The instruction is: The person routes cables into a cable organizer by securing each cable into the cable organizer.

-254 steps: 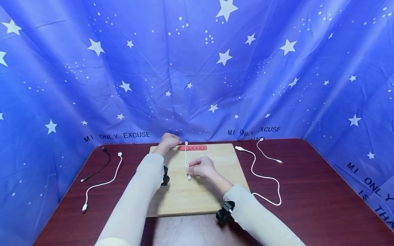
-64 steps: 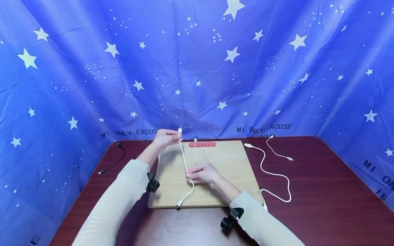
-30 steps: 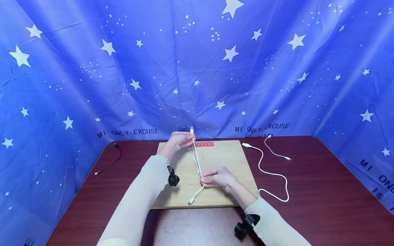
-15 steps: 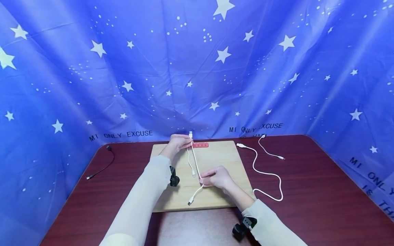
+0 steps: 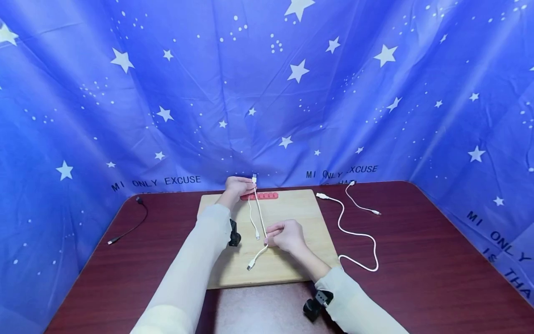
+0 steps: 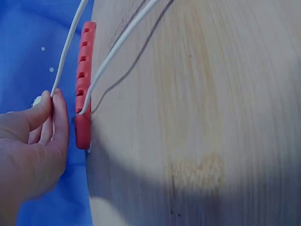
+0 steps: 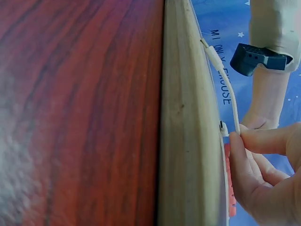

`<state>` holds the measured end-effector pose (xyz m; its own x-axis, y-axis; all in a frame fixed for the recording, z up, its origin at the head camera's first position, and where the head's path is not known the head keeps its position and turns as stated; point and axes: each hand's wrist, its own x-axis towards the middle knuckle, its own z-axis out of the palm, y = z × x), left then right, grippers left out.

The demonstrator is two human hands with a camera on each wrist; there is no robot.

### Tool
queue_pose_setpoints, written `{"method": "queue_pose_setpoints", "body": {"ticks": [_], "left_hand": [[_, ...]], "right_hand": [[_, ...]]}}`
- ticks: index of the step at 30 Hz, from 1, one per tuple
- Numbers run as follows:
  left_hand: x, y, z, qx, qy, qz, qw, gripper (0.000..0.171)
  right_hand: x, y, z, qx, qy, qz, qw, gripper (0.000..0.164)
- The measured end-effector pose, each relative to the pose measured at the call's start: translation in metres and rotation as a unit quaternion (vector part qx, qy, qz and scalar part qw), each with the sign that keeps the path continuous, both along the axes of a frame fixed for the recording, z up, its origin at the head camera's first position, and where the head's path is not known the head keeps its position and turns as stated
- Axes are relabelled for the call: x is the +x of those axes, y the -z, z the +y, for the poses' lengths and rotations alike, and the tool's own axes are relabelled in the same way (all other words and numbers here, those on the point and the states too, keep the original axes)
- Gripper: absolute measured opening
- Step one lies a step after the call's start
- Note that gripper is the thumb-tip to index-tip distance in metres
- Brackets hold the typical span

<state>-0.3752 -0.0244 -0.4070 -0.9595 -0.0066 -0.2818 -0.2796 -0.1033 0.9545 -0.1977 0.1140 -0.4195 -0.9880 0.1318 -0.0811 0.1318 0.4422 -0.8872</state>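
A white USB cable [image 5: 261,214] is stretched between my two hands above the wooden board. Just below its upper plug, my left hand [image 5: 238,186] pinches it beyond the board's back edge; the left wrist view shows thumb and fingertips [image 6: 57,101] beside the red cable clip strip [image 6: 83,61]. Lower down, my right hand [image 5: 288,235] pinches the same cable between thumb and fingers, its other plug [image 7: 214,57] dangling free. A second white cable [image 5: 251,217] sits in a slot near the strip's left end, its tail lying on the board.
The wooden board [image 5: 292,208] lies on a dark red table [image 5: 417,260]. A short black cable [image 5: 132,230] is at the left. Towards the right lie a long white cable [image 5: 354,234] and a short white one [image 5: 360,206]. A blue star-patterned curtain [image 5: 267,93] hangs behind.
Earlier, the now-held cable lay on the table's left side while both hands were at the second cable. Since picking it up, my left hand has moved right to the red strip; lately both hands shift little.
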Motion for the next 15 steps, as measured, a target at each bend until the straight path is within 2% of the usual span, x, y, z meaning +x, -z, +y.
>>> {"method": "queue_pose_setpoints", "body": {"ticks": [2,3,4,9,10,11,15], "left_hand": [[-0.002,0.002,0.0,-0.005,0.003,-0.004,1.0,0.036],[-0.006,0.005,0.0,-0.004,0.006,-0.004,1.0,0.029],[-0.029,0.03,-0.002,0.008,0.017,0.004,0.9998,0.028],[-0.026,0.031,-0.006,-0.064,0.041,0.045,0.9961,0.024],[-0.023,0.029,-0.007,-0.09,0.044,0.056,0.9934,0.031],[0.0,0.006,-0.006,-0.132,0.04,0.06,0.9887,0.031],[-0.002,0.008,-0.008,-0.216,0.061,0.102,0.9691,0.027]], "right_hand": [[-0.001,0.002,-0.001,0.001,-0.001,0.001,1.0,0.023],[-0.001,0.003,-0.001,0.003,-0.004,0.001,1.0,0.023],[-0.001,0.004,-0.001,0.005,-0.006,0.004,1.0,0.023],[-0.002,0.005,-0.002,0.025,-0.021,0.012,0.999,0.021],[-0.002,0.004,-0.003,0.032,-0.024,0.015,0.999,0.021],[-0.002,0.003,-0.003,0.037,-0.028,0.016,0.999,0.021],[-0.003,0.0,-0.005,0.065,-0.042,0.022,0.997,0.019]]}}
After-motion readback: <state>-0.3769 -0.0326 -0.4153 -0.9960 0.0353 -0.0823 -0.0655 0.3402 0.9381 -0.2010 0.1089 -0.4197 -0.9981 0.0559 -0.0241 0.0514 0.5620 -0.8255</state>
